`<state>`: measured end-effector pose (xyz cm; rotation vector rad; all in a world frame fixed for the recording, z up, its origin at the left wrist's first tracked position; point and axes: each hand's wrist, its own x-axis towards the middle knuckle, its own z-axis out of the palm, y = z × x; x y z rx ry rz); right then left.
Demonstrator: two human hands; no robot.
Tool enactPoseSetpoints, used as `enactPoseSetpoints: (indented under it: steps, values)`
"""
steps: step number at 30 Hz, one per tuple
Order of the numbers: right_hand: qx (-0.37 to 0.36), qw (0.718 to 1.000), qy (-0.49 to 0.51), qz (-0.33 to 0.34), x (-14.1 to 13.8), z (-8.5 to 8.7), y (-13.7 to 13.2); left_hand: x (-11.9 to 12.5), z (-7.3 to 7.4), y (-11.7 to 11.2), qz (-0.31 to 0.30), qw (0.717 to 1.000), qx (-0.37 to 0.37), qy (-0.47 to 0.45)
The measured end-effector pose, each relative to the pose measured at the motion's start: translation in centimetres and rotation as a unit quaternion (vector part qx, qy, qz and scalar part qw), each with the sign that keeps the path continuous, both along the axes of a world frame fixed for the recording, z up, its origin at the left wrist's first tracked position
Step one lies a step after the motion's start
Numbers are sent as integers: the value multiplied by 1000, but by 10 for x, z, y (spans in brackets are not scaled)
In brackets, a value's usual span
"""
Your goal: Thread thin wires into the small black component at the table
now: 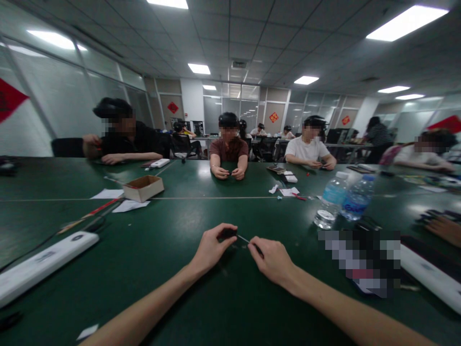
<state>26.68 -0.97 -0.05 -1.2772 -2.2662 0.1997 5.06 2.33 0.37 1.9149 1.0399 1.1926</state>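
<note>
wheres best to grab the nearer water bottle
Grip the bottle round its middle, coming from the near left: it stands upright, its body is easy to wrap, and a second bottle stands close on its right.

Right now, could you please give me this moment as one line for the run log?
left hand: pinches small black part | right hand: pinches thin metal pin | below: green table

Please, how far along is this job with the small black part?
Done: nothing looks clearly finished; no completed piece can be seen. In hand: the left hand pinches the small black part, and the right hand pinches the far end of a thin metal rod. Remaining: hard to tell; an open cardboard box stands farther along the green table.
</note>
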Motion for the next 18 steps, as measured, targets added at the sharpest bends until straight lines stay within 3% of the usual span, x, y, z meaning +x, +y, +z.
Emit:
enactPoseSetpoints:
  steps: [9,18]
  values:
    - [4,1000,4,20,3,-1,3,-1,-5,3,4,1000,11,25]
    - [22,999,8,37,4,-2,5,-1,-1,-2,-11,999,33,30]
